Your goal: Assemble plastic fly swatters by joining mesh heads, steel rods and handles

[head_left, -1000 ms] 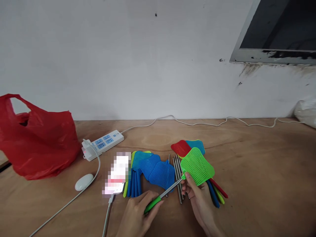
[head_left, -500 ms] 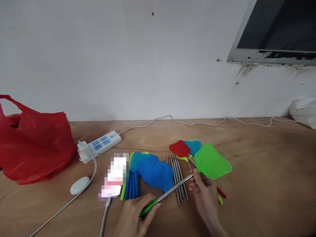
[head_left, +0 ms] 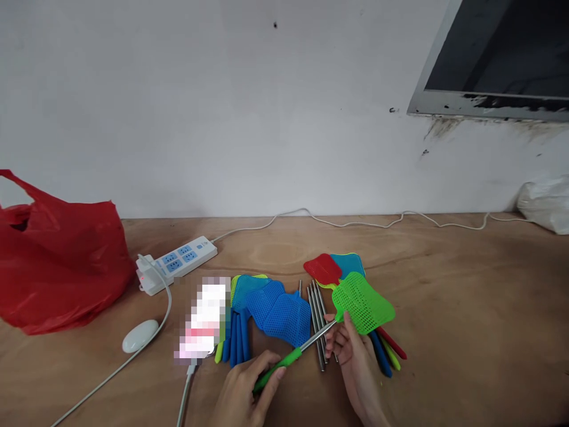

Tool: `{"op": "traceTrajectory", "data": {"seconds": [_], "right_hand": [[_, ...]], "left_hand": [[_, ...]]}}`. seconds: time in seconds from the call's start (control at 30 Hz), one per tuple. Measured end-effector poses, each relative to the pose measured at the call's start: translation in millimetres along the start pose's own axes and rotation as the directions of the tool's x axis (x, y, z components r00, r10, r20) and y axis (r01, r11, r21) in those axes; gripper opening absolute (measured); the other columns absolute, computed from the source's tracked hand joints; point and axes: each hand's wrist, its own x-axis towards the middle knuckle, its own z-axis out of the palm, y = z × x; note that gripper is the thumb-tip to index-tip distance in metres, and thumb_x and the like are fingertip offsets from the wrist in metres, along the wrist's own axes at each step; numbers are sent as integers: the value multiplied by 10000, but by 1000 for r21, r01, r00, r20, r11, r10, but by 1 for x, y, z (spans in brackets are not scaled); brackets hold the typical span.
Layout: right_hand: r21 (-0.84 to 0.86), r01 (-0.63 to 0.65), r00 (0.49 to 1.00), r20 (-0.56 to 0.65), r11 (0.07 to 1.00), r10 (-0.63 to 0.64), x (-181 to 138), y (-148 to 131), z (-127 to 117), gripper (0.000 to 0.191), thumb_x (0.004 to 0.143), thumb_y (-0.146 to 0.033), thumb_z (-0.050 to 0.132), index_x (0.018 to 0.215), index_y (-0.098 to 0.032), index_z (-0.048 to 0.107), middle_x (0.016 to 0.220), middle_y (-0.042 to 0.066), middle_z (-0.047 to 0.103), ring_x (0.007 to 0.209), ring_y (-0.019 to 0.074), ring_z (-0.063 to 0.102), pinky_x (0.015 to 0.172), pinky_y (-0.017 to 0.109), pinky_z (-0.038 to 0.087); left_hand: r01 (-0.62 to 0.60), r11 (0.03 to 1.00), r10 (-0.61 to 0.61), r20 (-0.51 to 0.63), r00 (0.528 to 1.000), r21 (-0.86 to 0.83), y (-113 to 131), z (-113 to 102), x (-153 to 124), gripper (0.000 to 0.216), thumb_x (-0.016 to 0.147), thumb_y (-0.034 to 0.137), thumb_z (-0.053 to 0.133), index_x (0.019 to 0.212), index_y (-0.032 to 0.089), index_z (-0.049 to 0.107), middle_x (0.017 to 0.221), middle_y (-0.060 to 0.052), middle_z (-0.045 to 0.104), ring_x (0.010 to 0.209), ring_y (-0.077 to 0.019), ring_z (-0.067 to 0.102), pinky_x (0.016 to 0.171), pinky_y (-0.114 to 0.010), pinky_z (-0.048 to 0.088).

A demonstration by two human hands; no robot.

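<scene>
A green fly swatter (head_left: 364, 302) with a metal shaft is held at a slant between my two hands. My left hand (head_left: 246, 388) is closed round its green handle. My right hand (head_left: 355, 356) pinches the shaft at the neck, just below the mesh head. Beneath it lie several loose metal rods (head_left: 316, 323). Blue mesh swatter heads (head_left: 288, 317) overlap left of the rods, with blue handle grips (head_left: 240, 337) beside them. Behind my right hand, a red swatter head (head_left: 323, 268) and a blue one (head_left: 349, 263) lie partly covered; red, yellow and dark blue handles (head_left: 383, 356) stick out right of it.
A phone (head_left: 207, 317), its screen blurred out, lies on the wooden table (head_left: 466, 308) with a cable plugged in. A white power strip (head_left: 191, 256), a white oval object (head_left: 140, 336) and a red plastic bag (head_left: 66, 267) are at the left. A white bag (head_left: 544, 204) sits far right.
The swatter's visible metal shaft has become shorter, and more of the green grip shows. My right hand and the green head have moved left and down towards my left hand.
</scene>
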Motion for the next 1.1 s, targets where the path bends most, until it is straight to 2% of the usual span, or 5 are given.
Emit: {"op": "traceTrajectory", "data": {"seconds": [0.37, 0.6, 0.77, 0.97, 1.1], "right_hand": [[-65, 36, 999, 37, 997, -34, 0, -5, 9, 449, 637, -587, 837, 772, -176, 717, 689, 14, 655, 566, 141, 582, 474, 243, 489], [-281, 121, 992, 6, 952, -124, 26, -45, -7, 446, 680, -626, 770, 756, -191, 706, 555, -21, 553, 472, 132, 474, 409, 243, 370], [-653, 315, 948, 187, 688, -257, 48, -65, -17, 471, 722, -651, 701, 738, -181, 688, 540, -24, 536, 504, 151, 474, 469, 263, 346], [-870, 444, 850, 333, 215, -409, 73, -55, -34, 452, 880, -622, 490, 777, -201, 619, 491, -53, 445, 482, 165, 470, 487, 274, 304], [-910, 397, 847, 314, 119, -428, 81, -47, -39, 422, 876, -604, 471, 814, -210, 609, 513, -35, 488, 493, 188, 501, 498, 285, 307]], "left_hand": [[-15, 1000, 16, -18, 1000, 26, 8, 9, 6, 207, 1041, 330, 403, 920, 266, 558, 778, 27, 699, 668, -171, 694, 600, -219, 492], [-69, 967, 89, -72, 993, 245, 1, -3, 18, 285, 1028, 307, 428, 1283, 279, 554, 1265, -45, 673, 1170, -243, 634, 983, -403, 527], [-124, 873, 134, 12, 991, 471, -25, 8, 21, 454, 994, 324, 506, 1445, 291, 466, 1425, -51, 592, 1299, -300, 551, 1056, -533, 468], [-79, 818, 143, -69, 987, 570, -38, 14, 25, 377, 986, 318, 495, 1345, 243, 584, 1383, -78, 628, 1252, -317, 586, 1104, -610, 374], [-34, 782, 126, -106, 986, 622, -42, 12, 29, 378, 976, 297, 488, 1318, 186, 604, 1351, -120, 647, 1231, -347, 597, 1088, -648, 362]]}}
